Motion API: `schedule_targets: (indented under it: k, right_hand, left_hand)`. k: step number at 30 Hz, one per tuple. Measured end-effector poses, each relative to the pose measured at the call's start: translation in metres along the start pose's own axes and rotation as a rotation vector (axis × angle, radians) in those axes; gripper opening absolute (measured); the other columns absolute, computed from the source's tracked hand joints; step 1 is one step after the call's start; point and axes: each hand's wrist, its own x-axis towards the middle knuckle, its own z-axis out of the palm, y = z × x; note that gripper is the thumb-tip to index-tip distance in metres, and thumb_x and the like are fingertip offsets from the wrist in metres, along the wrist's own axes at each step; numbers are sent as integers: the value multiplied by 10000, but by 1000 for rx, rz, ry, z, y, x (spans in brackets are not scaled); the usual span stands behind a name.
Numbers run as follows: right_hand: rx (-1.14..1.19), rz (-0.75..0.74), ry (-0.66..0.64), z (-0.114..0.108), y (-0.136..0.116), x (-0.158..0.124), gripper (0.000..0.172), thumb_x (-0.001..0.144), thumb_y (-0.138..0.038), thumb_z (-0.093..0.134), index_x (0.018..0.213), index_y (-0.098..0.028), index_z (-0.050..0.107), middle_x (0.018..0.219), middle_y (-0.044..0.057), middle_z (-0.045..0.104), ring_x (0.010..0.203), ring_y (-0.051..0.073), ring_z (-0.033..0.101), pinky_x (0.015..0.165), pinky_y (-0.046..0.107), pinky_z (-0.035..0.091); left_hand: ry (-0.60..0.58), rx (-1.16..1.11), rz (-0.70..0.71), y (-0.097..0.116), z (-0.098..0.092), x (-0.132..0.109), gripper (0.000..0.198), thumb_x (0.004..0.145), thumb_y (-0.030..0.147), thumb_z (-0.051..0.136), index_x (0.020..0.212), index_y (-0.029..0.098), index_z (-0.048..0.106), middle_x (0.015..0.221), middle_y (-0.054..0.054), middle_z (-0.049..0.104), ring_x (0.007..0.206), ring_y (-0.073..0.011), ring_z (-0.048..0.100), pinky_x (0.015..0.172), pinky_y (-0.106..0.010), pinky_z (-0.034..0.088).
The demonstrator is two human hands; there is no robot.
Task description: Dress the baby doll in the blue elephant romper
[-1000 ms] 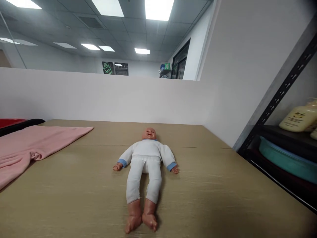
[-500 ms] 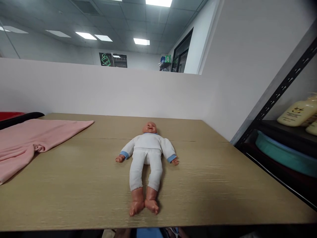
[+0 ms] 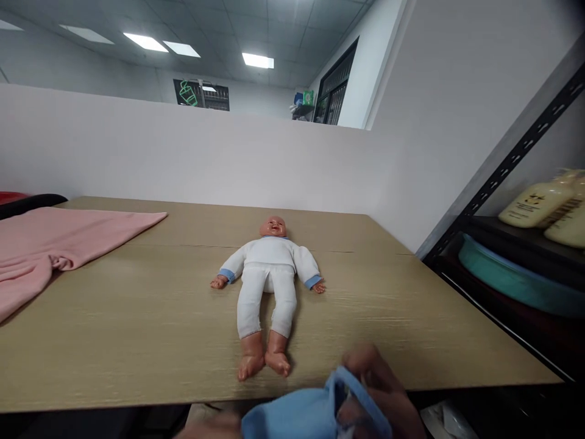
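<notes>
A baby doll [image 3: 269, 268] in a white outfit with blue cuffs lies on its back on the wooden tabletop [image 3: 137, 341], its bare feet toward me. At the near edge is a small light-blue cloth garment [image 3: 290, 417], with a loop-like band of fabric at its right end. My right hand [image 3: 388, 396], smeared by motion, is closed on that end, its fingers bent around the cloth. My left hand [image 3: 212, 425] shows only in part at the bottom edge, blurred, and grips the garment's left end. What kind of garment it is, I cannot tell.
A pink cloth [image 3: 86, 235] lies on the left of the table, with a black-rimmed red object [image 3: 16, 198] behind it. On the right, a black shelf rack holds pale yellow pump bottles [image 3: 532, 204] and a teal basin [image 3: 516, 283]. A white wall [image 3: 228, 158] stands behind.
Both hands have come up from below the table edge, bringing the light-blue garment into view. The camera view has shifted slightly. The doll lies as before.
</notes>
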Motion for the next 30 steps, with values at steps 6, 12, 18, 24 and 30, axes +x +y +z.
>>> schedule_targets:
  k: [6, 12, 18, 24, 30]
  right_hand:
    - [327, -154, -183, -25, -41, 93, 127, 1038, -365, 650, 1037, -271, 734, 1036, 46, 699, 945, 205, 701, 877, 337, 565]
    - [163, -78, -148, -35, -48, 139, 98, 1059, -278, 646, 1104, -289, 732, 927, -20, 755, 786, 144, 673, 724, 263, 499]
    - [-148, 4, 33, -35, -59, 147, 75, 967, -214, 713, 975, -263, 769, 852, -44, 757, 752, 127, 686, 719, 234, 492]
    - [-49, 148, -399, -52, -47, 149, 259, 1004, -453, 707, 1083, -216, 776, 881, -1, 758, 751, 158, 664, 675, 255, 502]
    - [303, 177, -633, -60, -16, 147, 340, 958, -494, 783, 1075, -174, 789, 980, 44, 793, 886, 194, 707, 802, 286, 559]
  left_hand:
    - [45, -101, 73, 24, 2, 20, 731, 903, 536, 832, 1544, 331, 547, 1578, -128, 545, 1513, -403, 467, 1200, -514, 468]
    - [-192, -225, 150, 44, -10, 83, 631, 886, 557, 851, 1385, 242, 628, 1405, -102, 618, 1367, -338, 548, 1197, -463, 420]
    - [-21, 1, 27, 60, -21, 79, 286, 1049, 511, 668, 1102, 230, 662, 1043, -13, 619, 1010, -200, 566, 910, -297, 458]
    - [88, -202, 128, 53, -40, 73, 312, 1097, 521, 576, 982, 233, 545, 874, 30, 488, 795, -139, 450, 724, -242, 393]
    - [212, -313, 173, 44, -60, 75, 262, 1080, 496, 599, 1029, 240, 572, 890, 12, 562, 780, -145, 515, 731, -246, 430]
